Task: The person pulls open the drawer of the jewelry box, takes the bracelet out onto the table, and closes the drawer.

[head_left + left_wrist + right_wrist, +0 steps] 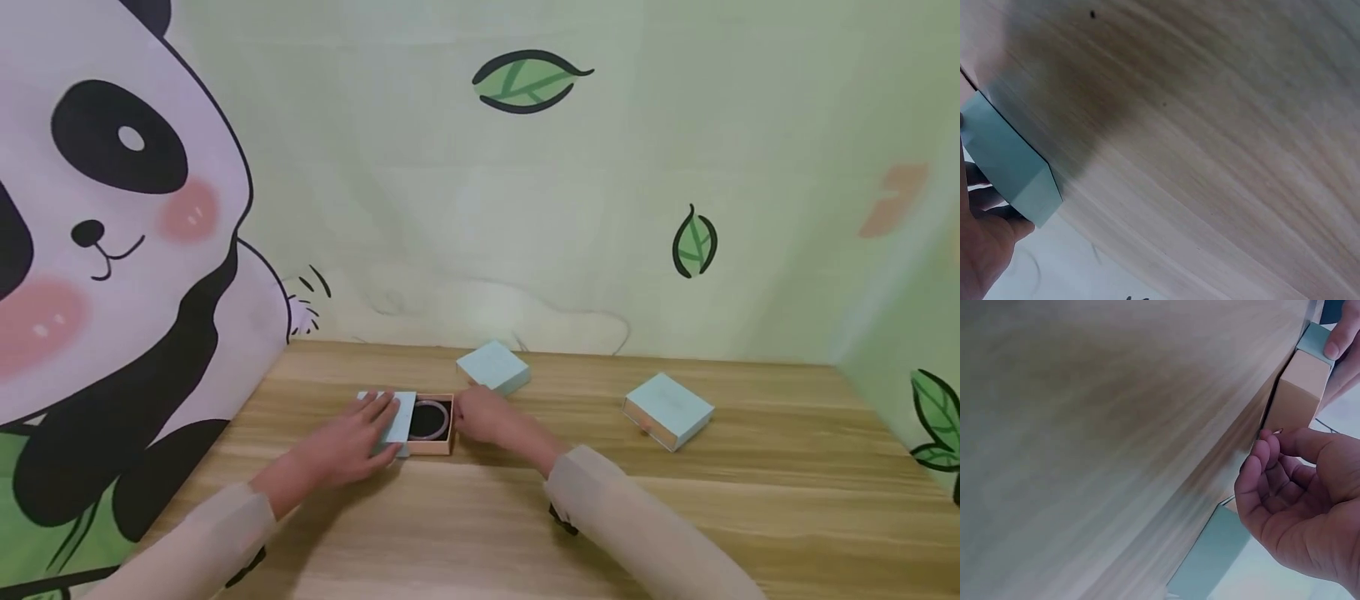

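A light-blue sleeve box (401, 421) lies on the table with its peach-edged drawer (430, 448) partly out to the right. Inside, a pale purplish ring, like a bangle (429, 439), rests on black padding. My left hand (347, 442) holds the sleeve, fingers across its top and thumb at the near side. In the left wrist view the sleeve (1016, 156) shows beside the fingers. At the drawer's right end, my right hand (483, 414) pinches a small pull tab with thumb and forefinger. The right wrist view shows this hand (1297, 500) against the peach drawer face (1294, 394).
Another light-blue box (495, 367) sits just behind my right hand. A third, similar box (669, 410) stands farther right, its peach side showing a small tab. The wooden table (465, 533) ends at a printed backdrop (420, 208) with a panda and leaves.
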Demonstrator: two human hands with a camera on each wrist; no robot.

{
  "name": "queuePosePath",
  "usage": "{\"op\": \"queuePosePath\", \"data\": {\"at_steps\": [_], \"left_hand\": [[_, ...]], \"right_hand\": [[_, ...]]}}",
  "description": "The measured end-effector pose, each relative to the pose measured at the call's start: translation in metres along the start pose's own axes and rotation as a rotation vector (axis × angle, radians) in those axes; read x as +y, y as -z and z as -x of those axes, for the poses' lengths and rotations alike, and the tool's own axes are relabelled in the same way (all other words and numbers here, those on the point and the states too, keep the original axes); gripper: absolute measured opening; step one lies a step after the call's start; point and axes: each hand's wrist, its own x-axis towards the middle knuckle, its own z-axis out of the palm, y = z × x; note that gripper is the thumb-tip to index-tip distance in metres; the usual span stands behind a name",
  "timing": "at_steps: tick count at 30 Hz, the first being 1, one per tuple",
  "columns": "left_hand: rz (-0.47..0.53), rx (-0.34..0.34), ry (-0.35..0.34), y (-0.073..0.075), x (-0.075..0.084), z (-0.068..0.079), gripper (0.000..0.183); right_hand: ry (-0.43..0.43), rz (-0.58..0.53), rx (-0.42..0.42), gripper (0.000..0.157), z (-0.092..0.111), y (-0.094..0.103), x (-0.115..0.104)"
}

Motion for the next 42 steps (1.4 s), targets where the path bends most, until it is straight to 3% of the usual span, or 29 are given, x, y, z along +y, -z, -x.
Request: {"op": "queuePosePath", "data": {"at_steps": [6,12,17,29,36,42], "left_hand": [[0.027,0.048,-0.007,0.005,-0.002,0.003,0.067],[0.029,0.016,-0.002,0.005,0.001,-0.002,0.069],[0.003,0.032,0.001,0.006,0.001,-0.003,0.067],[-0.050,0.069,-0.067,0.002,0.000,-0.006,0.066],[-0.084,0.081,-0.071,0.004,-0.005,-0.002,0.065],[-0.075,0.065,-0.062,0.001,-0.003,-0.001,0.068]], "right_hand": [[0.029,0.003,0.032,0.038,0.003,-0.003,0.002],[-0.002,0.009,0.014,0.034,0.007,-0.001,0.010],[-0.003,-0.011,0.017,0.039,0.009,0.002,0.011],[-0.054,-0.006,0.001,0.030,0.014,0.002,0.013],[0.021,0.071,-0.011,0.020,0.010,0.002,0.011],[-0.052,0.007,-0.008,0.019,0.016,0.010,0.004]]}}
